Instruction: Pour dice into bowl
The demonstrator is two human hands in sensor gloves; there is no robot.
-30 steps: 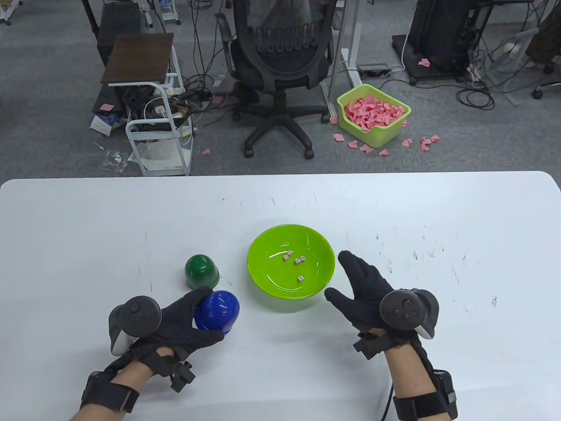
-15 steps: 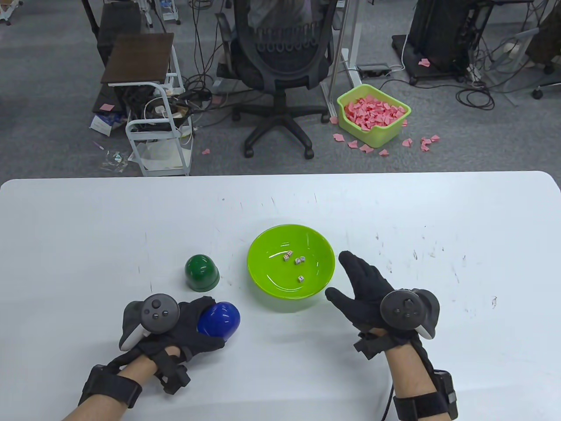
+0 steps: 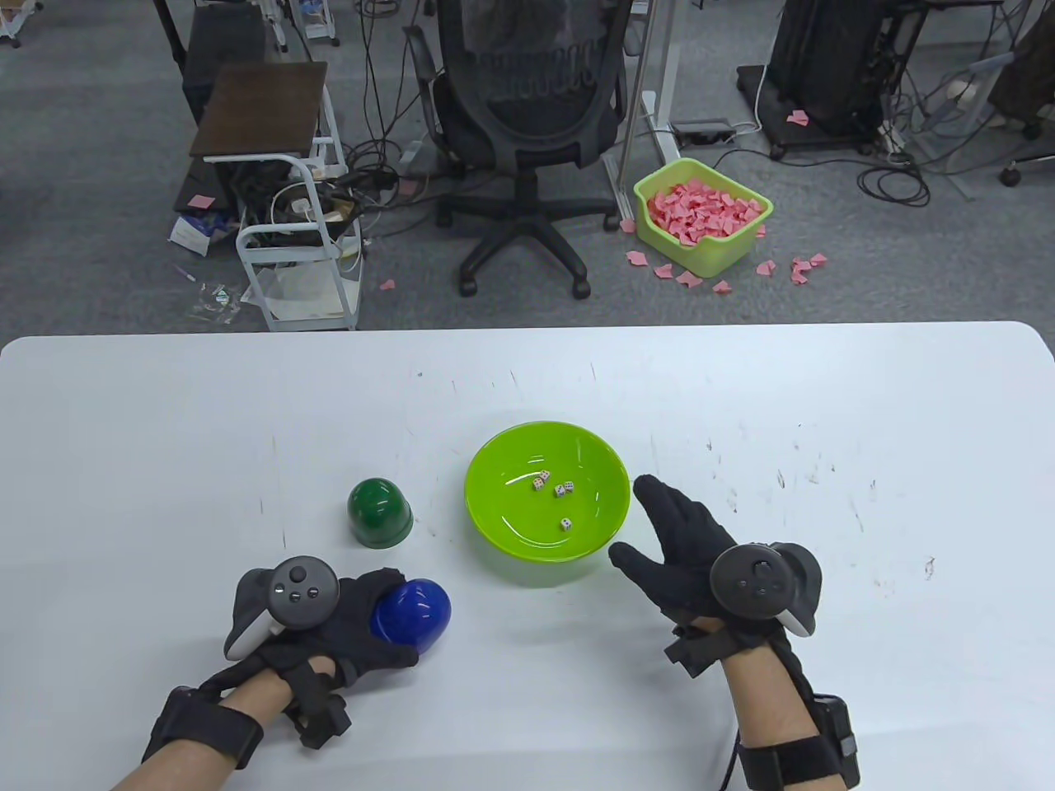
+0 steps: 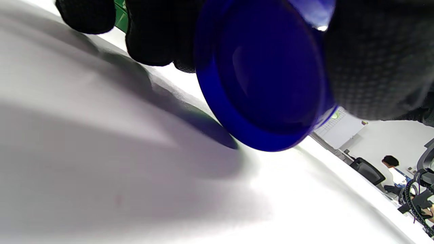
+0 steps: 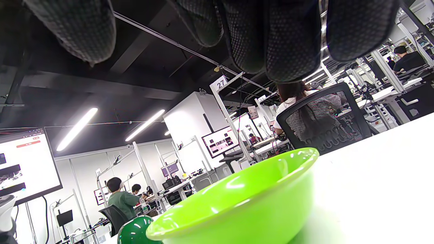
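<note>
- Across the lower half of the table view spreads the white table (image 3: 206,428), its top marked with small dark scuffs.
- Right of centre on it sits the lime-green bowl (image 3: 494,461), upright; the right wrist view shows its glossy outer wall (image 5: 257,210) from low down.
- Beside the bowl's near right rim is the right hand (image 3: 688,548), palm side down, fingers spread apart and holding nothing; whether a fingertip touches the rim cannot be told. Its gloved fingertips (image 5: 288,40) hang in from the top of the right wrist view.
- Near the table's front edge, the left hand (image 3: 346,622) grips the blue cup (image 3: 412,611) round its side, thumb below and fingers above.
- Seen from the left wrist, the blue cup (image 4: 268,78) is tilted, its open mouth facing the camera and its lower rim close to the tabletop; no dice show inside, though the interior is dark.
- Just beyond the blue cup, between it and the bowl's left side, a dark green cup (image 3: 377,511) stands mouth down, untouched.
- Four small white dice (image 3: 560,489) lie in the bowl's bottom: three close together, one apart nearer the person.
</note>
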